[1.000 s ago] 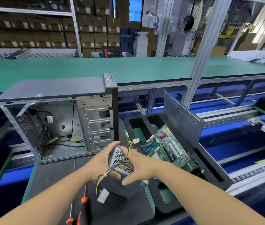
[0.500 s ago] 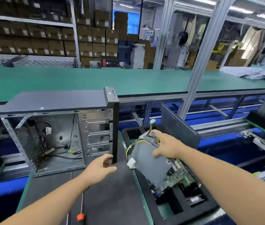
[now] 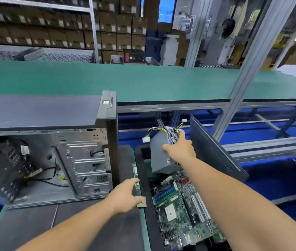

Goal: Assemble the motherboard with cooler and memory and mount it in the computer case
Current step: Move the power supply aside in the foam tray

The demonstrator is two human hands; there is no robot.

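Observation:
The open computer case (image 3: 56, 160) stands at the left with its side off, loose cables lying inside. A green motherboard (image 3: 181, 209) lies in the black foam tray (image 3: 144, 178) at the right. My right hand (image 3: 179, 149) grips a grey power supply (image 3: 161, 153) with yellow and black cables, held over the far end of the tray. My left hand (image 3: 125, 194) reaches out flat over the dark mat, fingers by a memory stick (image 3: 136, 176) and a small square chip (image 3: 141, 201) at the tray's left edge.
A grey side panel (image 3: 216, 151) leans on the tray's right side. A long green shelf (image 3: 143, 82) runs across behind, with a metal post (image 3: 243, 87) at the right. Blue conveyor rails (image 3: 270, 147) lie beyond the tray. Cardboard boxes (image 3: 62, 33) fill the background.
My right hand has carried the power supply away from my body to the far end of the tray, uncovering the motherboard. My left hand let go of it and moved toward the tray's left edge.

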